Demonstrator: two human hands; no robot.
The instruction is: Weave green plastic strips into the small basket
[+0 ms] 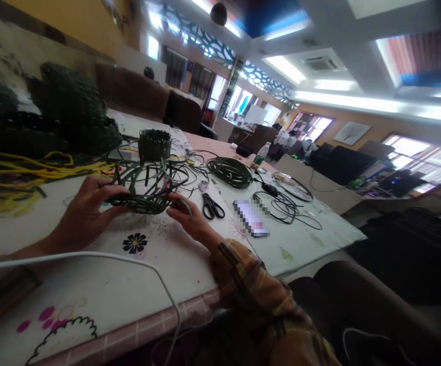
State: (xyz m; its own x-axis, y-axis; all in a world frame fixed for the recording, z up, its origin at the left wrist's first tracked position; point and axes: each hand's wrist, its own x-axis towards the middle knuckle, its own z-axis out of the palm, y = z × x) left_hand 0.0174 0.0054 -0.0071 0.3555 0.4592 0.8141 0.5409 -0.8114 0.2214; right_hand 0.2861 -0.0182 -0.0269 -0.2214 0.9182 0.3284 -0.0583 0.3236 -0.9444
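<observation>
White cable (pixel 90 253) fronts weaving (pixel 147 204) held between both hands (pixel 85 211) (pixel 189 217).

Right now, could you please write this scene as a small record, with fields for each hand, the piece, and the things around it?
Left hand: grips the woven piece at its left side
Right hand: fingers at its right side
Piece: dark green, loose strips spreading from a woven band
Beside right hand: black-handled scissors
Behind piece: dark woven basket
Beyond scissors: coil of green strips
</observation>
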